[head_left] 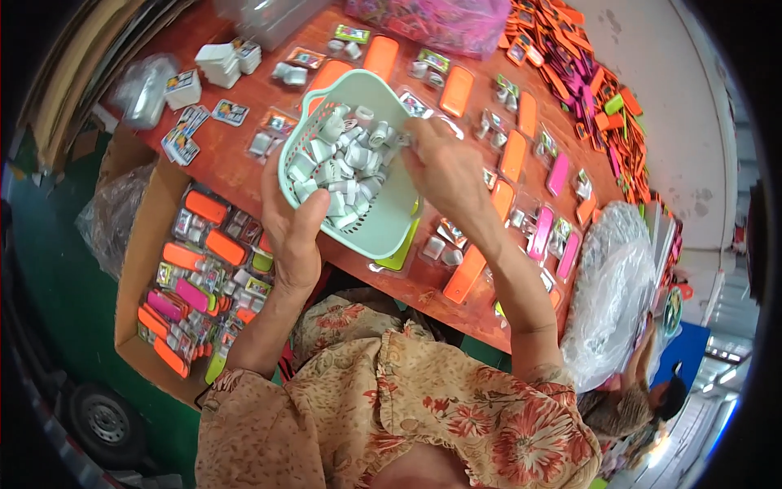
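Note:
My left hand [292, 220] grips the near left rim of a pale mint plastic basket [391, 208], its thumb lying over the edge. The basket is tilted above the red table, and many small white rolled pieces [350, 155] lie heaped inside it. At the basket's far right side is my right hand [444, 163], its fingers closed together; what they hold, if anything, is hidden. Around the basket lie clear plastic packs with orange cases [456, 91], pink cases [539, 233], white rolls and small printed cards.
A cardboard box [130, 326] of filled packs stands left of the table [346, 259]. Stacked cards [218, 65] lie far left, a pink bag [432, 24] at the back. Loose orange and pink parts [603, 106] pile up far right, near clear plastic [607, 301]. Another person [627, 407] is at right.

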### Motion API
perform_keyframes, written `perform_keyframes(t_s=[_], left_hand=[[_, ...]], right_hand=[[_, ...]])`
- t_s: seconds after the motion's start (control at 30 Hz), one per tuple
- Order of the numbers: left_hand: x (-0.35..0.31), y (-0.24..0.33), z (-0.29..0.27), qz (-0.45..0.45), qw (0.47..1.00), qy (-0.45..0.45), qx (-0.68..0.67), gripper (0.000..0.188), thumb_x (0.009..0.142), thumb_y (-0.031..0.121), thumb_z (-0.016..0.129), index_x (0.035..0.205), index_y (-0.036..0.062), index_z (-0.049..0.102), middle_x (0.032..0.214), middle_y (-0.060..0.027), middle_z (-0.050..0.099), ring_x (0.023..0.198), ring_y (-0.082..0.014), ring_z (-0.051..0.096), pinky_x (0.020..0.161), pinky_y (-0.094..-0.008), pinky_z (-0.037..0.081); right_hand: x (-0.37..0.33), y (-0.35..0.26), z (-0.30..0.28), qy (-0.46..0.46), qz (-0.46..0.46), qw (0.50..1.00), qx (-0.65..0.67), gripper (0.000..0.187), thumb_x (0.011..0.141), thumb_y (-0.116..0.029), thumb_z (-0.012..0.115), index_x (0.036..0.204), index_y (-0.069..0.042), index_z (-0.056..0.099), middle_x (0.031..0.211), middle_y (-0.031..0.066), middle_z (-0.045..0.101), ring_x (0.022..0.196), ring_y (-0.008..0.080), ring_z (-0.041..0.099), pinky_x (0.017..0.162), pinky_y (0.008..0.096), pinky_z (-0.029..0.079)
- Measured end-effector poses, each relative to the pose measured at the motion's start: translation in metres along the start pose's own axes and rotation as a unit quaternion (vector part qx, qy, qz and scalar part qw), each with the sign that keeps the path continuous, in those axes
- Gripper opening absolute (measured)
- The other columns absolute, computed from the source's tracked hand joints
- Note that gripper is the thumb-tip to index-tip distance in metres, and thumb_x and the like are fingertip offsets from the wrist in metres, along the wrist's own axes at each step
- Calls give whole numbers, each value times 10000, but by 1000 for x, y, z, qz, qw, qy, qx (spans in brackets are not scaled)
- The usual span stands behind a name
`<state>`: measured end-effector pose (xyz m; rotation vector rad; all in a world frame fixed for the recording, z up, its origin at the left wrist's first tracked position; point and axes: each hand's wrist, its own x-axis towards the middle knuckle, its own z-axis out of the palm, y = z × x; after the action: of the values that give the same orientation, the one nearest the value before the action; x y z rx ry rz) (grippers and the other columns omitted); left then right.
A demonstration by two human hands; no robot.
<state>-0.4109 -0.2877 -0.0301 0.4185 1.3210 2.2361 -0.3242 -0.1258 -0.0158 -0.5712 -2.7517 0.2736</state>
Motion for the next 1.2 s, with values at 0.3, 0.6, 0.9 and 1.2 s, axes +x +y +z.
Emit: perform_keyframes(t_s=[0.3, 0.6, 0.9, 1.2], left_hand=[[16, -9, 25, 3, 998, -60, -12, 483, 733, 123, 509, 1174, -24, 376, 1104, -110, 458, 1015, -172, 442, 888, -306, 334], [15, -14, -10, -51, 995, 22, -83, 393, 775, 135, 496, 1143, 10, 437, 1108, -86, 493, 1006, -174, 477, 880, -322, 352], [-33, -15, 35, -110, 990, -68, -53, 451, 803, 166, 455, 1211, -3, 363, 1168, -103, 459, 1087, -203, 433, 933, -353, 318], [-58, -25, 75, -273, 944, -162, -93, 520, 836, 305, 399, 1251, 1, 316, 1251, -122, 403, 1152, -242, 391, 974, -382, 293]], right_hand=[[-10, 15, -8, 80, 34, 996, -34, 138, 687, -53, 513, 800, -16, 441, 784, 165, 464, 683, 313, 523, 527, 411, 453], [-102, 53, -65, 84, 300, 807, 502, 115, 744, -46, 578, 827, -32, 500, 722, 17, 558, 572, 39, 435, 476, 188, 348], [-81, -9, -25, 85, 81, 986, 115, 134, 719, -129, 598, 809, -41, 552, 763, 138, 518, 713, 299, 547, 609, 354, 460], [-192, -5, -60, 113, -46, 992, 14, 311, 679, -184, 565, 958, -58, 514, 867, 68, 504, 825, 209, 493, 747, 341, 369]])
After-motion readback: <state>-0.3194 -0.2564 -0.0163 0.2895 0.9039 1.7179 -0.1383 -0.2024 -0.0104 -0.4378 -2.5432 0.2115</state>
